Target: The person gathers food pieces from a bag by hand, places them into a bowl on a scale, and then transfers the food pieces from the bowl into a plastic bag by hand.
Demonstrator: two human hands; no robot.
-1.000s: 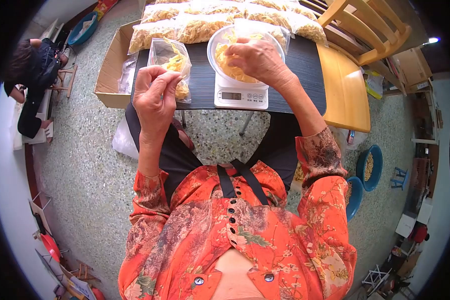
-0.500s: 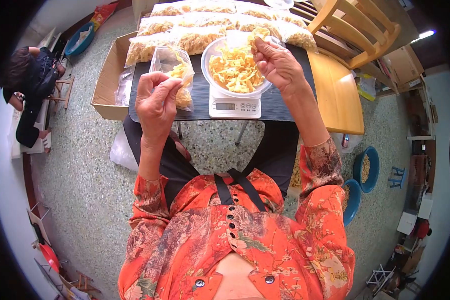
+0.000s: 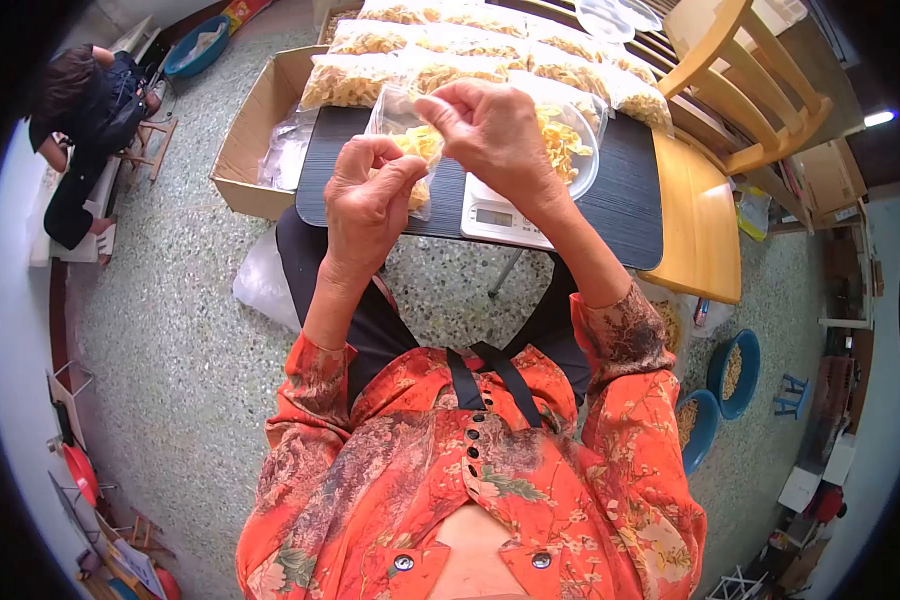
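Observation:
My left hand (image 3: 373,192) pinches the near edge of a clear plastic bag (image 3: 422,197) standing on the dark table. Yellow dried strips (image 3: 417,142) show inside the bag. My right hand (image 3: 500,138) is over the bag's mouth with its fingers curled and thumb pressed in; what they hold, if anything, is hidden. Behind my right wrist, a white bowl (image 3: 592,165) contains more yellow strips (image 3: 560,143). It rests on a white kitchen scale (image 3: 497,214), whose display is partly visible.
Filled bags (image 3: 460,75) lie in rows at the table's far side. An open cardboard box (image 3: 238,165) stands left, a wooden chair (image 3: 705,215) right. Blue basins (image 3: 735,375) sit on the floor at right. Another person (image 3: 90,130) sits at far left.
My right hand has moved left from above the bowl to the bag's mouth; the yellow strips it held are now out of sight. My left hand stays at the bag. The view has shifted slightly.

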